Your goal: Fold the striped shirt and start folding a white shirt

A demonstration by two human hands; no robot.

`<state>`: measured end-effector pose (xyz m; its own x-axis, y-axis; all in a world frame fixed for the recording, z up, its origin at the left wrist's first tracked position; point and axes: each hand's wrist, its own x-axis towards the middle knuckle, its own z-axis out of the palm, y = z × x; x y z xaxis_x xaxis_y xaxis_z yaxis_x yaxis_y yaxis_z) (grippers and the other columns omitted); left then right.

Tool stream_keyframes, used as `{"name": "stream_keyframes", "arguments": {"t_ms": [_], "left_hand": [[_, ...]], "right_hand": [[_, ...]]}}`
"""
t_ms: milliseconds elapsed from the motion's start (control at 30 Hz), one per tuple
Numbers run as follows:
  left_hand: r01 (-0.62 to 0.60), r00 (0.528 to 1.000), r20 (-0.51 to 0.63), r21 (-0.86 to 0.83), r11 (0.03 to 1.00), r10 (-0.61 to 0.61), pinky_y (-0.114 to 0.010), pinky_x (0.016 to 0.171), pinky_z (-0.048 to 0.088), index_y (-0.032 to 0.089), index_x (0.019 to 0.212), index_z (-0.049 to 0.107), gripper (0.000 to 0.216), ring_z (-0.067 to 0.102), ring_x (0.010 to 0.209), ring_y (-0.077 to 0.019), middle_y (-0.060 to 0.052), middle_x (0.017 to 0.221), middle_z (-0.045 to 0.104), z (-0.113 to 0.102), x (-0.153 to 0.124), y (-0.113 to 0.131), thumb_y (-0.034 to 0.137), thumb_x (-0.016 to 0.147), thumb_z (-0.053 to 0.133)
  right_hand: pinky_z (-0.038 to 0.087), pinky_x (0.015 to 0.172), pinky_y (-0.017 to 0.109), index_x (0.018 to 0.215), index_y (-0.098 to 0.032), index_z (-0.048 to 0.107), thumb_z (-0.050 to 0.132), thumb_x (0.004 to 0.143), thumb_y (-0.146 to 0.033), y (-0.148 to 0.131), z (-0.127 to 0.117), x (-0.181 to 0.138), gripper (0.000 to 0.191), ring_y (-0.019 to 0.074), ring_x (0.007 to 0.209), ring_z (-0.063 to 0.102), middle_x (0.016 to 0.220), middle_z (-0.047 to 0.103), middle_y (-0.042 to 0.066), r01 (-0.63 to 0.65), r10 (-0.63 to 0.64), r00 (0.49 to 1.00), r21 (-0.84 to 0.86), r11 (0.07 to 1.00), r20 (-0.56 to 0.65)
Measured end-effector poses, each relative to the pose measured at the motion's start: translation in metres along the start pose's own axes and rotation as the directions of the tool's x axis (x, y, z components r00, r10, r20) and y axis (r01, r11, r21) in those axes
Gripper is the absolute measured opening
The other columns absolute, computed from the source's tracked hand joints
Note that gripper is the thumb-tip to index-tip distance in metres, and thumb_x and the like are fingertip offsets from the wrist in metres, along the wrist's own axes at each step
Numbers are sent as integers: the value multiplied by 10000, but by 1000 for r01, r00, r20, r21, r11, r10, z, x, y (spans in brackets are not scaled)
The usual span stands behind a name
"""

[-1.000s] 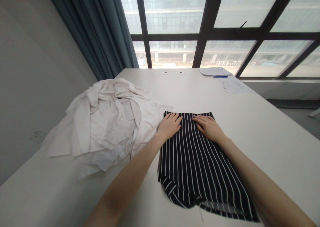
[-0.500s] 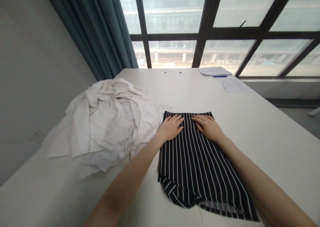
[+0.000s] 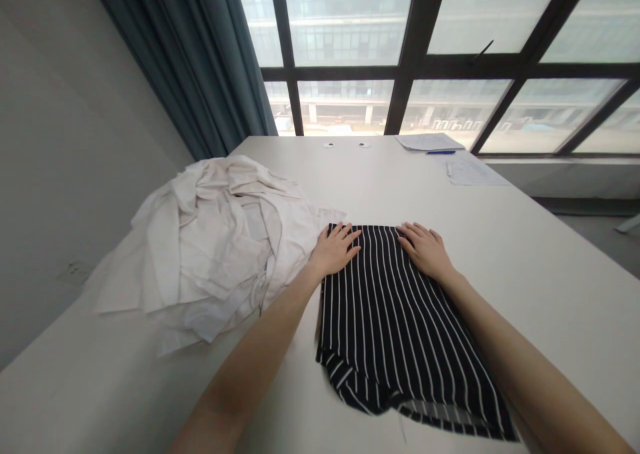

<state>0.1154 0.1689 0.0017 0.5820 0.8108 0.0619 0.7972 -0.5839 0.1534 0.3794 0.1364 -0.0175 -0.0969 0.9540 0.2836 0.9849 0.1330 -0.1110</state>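
Evidently both hands lay open and flat, gripping nothing: left hand at the 11 o'clock corner of the striped shorts, right hand at the 1 o'clock corner, probably pinning that edge smooth. The shorts lay spread on the white table. A crumpled white garment pile sat just beside them at 9 o'clock, and papers lay well apart at 1 o'clock.
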Motion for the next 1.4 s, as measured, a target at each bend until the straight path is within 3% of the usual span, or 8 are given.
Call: {"name": "stream_keyframes", "arguments": {"t_ms": [133,267,367,467,733,833,1000,1400], "left_hand": [[1,1000,-6,-11,1000,-1,-532,1164,178,283,1467,358,509,190,1466,-247,-32,1572,290,0,0,-1,478,1004,275],[-1,1000,-20,3,1000,1,-531,1163,185,289,1464,362,504,197,1464,-247,-29,1569,298,2,1,0,475,1002,282],[0,1000,-20,13,1000,1,-532,1162,190,290,1464,361,502,199,1464,-246,-31,1569,297,2,1,0,469,1001,287],[2,1000,-15,11,1000,-2,-533,1161,194,288,1464,361,503,199,1464,-248,-33,1570,296,1,0,1,469,1000,290],[7,998,-67,77,997,-2,-539,1159,182,259,1449,396,480,238,1450,-260,-57,1549,337,-3,-2,7,408,1001,309],[-43,990,-127,176,983,66,-500,1179,131,178,1420,443,463,277,1434,-256,-102,1519,385,-8,-2,17,303,991,324],[-156,980,-93,190,969,176,-394,1186,153,132,1365,499,446,368,1389,-206,-98,1462,471,-9,-2,38,263,994,288],[-170,985,-6,122,978,172,-383,1176,194,92,1481,306,594,204,1464,-202,-118,1574,254,6,-5,42,445,1010,229]], "right_hand": [[313,1075,534,1294,-208,573,352,978,-362,-3,-3,-1,415,280,1328,445,1397,546,109,-8,7,995,-8,1000,-100],[344,1072,483,1266,-195,605,397,936,-212,-7,-11,-1,391,243,1274,505,1341,596,105,154,-146,970,28,988,-196],[412,1027,446,1259,-222,620,416,909,-157,-9,-15,-2,410,218,1231,543,1328,611,71,336,-319,933,87,938,-164],[448,997,441,1195,-227,662,426,906,-157,-11,-15,-2,379,216,1172,589,1272,650,58,410,-401,912,119,904,-89],[414,1022,443,1257,-233,623,413,932,-187,-13,-14,1,390,211,1229,551,1319,620,46,402,-404,915,121,908,-10],[403,1023,452,1290,-254,600,407,937,-194,-13,-15,1,406,212,1254,530,1345,600,38,413,-416,909,111,904,2],[392,1028,444,1323,-269,572,400,941,-194,-11,-13,2,425,210,1257,527,1355,592,28,422,-426,905,116,899,6],[403,1021,427,1270,-188,601,407,947,-233,-13,-11,0,379,220,1225,549,1339,600,80,333,-325,941,95,938,-92]]}}
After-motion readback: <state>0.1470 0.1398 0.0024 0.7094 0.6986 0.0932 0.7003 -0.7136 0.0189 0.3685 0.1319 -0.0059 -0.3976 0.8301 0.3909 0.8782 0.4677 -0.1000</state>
